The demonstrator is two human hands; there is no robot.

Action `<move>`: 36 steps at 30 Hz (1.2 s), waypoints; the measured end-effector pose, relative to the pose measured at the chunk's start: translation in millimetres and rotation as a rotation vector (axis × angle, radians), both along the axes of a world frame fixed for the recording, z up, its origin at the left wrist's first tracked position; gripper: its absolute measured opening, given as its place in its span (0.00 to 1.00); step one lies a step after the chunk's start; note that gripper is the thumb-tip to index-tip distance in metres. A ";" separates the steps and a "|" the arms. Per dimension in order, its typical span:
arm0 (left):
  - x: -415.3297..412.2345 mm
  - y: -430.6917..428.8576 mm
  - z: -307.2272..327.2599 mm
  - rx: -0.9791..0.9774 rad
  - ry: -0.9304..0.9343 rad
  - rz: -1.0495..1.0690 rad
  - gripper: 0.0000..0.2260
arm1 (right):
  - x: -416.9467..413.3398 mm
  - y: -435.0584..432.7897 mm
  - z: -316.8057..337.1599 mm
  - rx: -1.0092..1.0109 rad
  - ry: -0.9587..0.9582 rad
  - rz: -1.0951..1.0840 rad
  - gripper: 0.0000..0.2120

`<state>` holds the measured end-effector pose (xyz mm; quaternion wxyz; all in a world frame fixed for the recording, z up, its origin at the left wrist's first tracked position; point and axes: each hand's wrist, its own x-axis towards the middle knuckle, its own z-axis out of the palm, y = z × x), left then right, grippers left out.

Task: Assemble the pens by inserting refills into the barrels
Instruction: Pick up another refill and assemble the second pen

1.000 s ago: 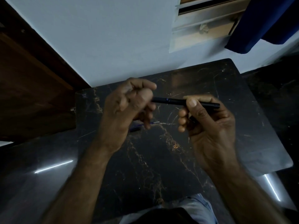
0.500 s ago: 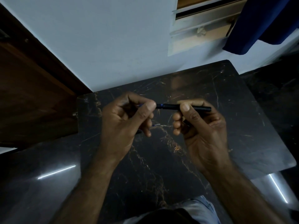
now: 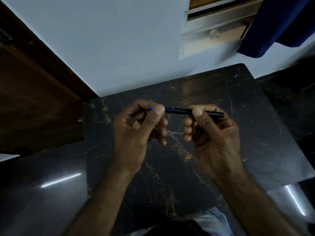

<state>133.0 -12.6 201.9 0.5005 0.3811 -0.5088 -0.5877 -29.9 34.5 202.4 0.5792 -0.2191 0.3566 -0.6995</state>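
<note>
I hold a black pen barrel level above the dark marble table, its length running left to right. My right hand pinches the barrel's right half between thumb and fingers. My left hand grips the barrel's left end piece, and a blue refill tip pokes out to the left past my thumb. A narrow blue band shows on the barrel between the two hands. On the table below my left fingers, a thin light piece lies mostly hidden.
The table stands against a pale wall. A brown wooden door is at the left, a wooden frame and a blue cloth at the upper right. Glossy dark floor surrounds the table.
Both hands and the pen have drifted a little lower in view. My left hand has turned at the barrel's end, and the blue tip now shows beyond my thumb.
</note>
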 end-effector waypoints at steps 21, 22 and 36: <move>-5.2 20.2 3.3 -0.022 0.057 0.075 0.04 | -7.2 21.4 6.6 -0.027 0.064 -0.029 0.08; -4.9 21.1 3.0 -0.024 0.051 0.091 0.04 | -7.5 22.9 6.3 -0.025 0.066 -0.031 0.07; 5.5 32.3 -0.6 0.105 0.198 0.183 0.07 | -7.0 29.7 0.0 0.033 -0.016 -0.058 0.14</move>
